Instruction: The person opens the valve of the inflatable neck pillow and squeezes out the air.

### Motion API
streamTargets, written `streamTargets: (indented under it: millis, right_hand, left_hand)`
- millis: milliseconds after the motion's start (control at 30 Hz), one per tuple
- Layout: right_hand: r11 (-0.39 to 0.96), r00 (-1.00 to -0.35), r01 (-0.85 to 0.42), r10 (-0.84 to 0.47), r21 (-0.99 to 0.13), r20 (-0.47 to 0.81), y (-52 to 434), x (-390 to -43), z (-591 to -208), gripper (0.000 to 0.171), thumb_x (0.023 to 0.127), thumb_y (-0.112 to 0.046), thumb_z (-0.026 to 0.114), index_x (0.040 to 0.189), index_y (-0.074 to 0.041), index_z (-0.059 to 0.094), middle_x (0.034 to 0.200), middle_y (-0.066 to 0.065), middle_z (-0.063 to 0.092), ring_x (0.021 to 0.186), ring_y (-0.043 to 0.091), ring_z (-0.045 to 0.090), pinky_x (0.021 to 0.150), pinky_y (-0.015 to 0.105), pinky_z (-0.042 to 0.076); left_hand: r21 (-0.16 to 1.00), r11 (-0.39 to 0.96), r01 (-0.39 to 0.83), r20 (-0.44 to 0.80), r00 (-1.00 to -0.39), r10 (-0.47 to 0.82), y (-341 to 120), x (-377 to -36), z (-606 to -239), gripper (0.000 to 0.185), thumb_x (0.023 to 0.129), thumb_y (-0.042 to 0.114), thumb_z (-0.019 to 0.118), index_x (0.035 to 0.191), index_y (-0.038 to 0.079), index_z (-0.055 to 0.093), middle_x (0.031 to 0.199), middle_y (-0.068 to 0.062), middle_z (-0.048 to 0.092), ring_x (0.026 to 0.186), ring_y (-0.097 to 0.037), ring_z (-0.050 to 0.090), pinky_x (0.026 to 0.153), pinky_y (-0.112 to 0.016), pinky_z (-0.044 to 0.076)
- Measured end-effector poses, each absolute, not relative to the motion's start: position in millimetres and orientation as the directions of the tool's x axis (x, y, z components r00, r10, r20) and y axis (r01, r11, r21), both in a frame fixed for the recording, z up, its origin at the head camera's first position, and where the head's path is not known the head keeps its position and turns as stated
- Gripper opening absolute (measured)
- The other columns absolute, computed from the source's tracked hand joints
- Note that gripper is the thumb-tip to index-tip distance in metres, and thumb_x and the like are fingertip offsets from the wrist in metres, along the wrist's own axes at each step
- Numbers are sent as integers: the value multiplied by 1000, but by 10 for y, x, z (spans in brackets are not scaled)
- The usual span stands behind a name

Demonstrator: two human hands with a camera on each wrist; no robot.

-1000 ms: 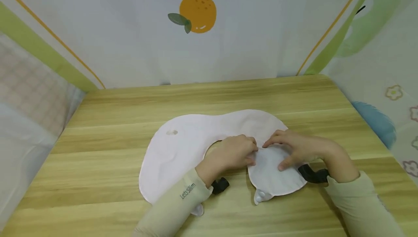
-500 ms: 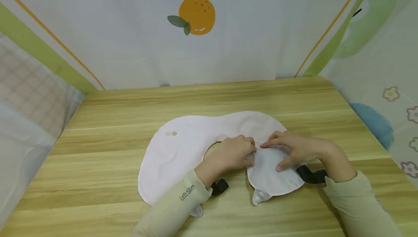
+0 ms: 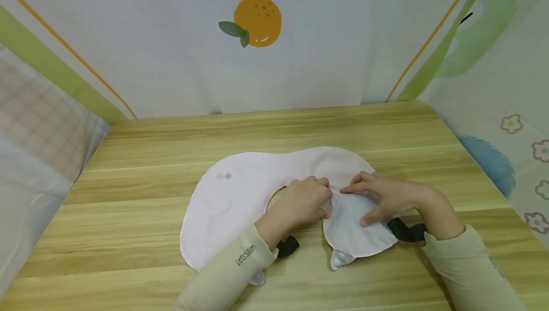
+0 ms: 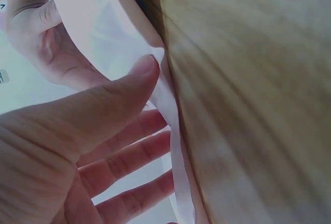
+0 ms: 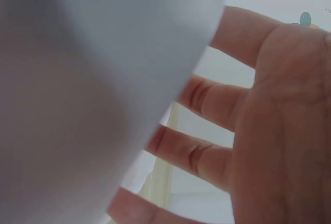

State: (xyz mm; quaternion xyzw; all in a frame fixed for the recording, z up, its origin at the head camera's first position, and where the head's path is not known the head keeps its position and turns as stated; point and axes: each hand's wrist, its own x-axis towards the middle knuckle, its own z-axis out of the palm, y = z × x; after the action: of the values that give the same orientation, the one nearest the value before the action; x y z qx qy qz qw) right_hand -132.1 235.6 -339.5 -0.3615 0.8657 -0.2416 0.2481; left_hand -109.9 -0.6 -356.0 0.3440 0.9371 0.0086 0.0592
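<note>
A pale pink bib (image 3: 231,201) lies flat on the wooden table (image 3: 150,254), its right end folded over into a flap (image 3: 351,237) with a snap (image 3: 339,256) at the near tip. My left hand (image 3: 319,201) holds the flap's left edge; in the left wrist view the cloth (image 4: 170,120) runs between the thumb (image 4: 114,100) and the fingers. Across the fold, my right hand (image 3: 369,201) rests on the flap with spread, straight fingers (image 5: 207,100), the cloth (image 5: 93,79) right in front of them.
Printed fabric walls (image 3: 257,63) enclose the table at the back and on both sides. Black camera mounts (image 3: 287,246) (image 3: 403,230) sit under both wrists. Bare wood stretches behind and to the left of the bib.
Both hands and the flap have shifted very slightly to the left. The grip looks the same.
</note>
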Motion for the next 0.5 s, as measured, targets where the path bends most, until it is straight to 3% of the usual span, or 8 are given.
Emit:
streamTargets:
  millis: [500]
  right_hand:
    - [637, -622, -497, -735, -589, -270, 2363, -1329, -3415, 74, 76, -47, 82, 139, -16, 58, 130, 2, 45, 125, 32, 36, 101, 52, 38]
  left_hand:
    - [39, 797, 602, -90, -793, 603, -52, -1084, -3536, 37, 84, 43, 77, 115, 23, 72, 114, 7, 63, 101, -16, 62, 70, -36, 55]
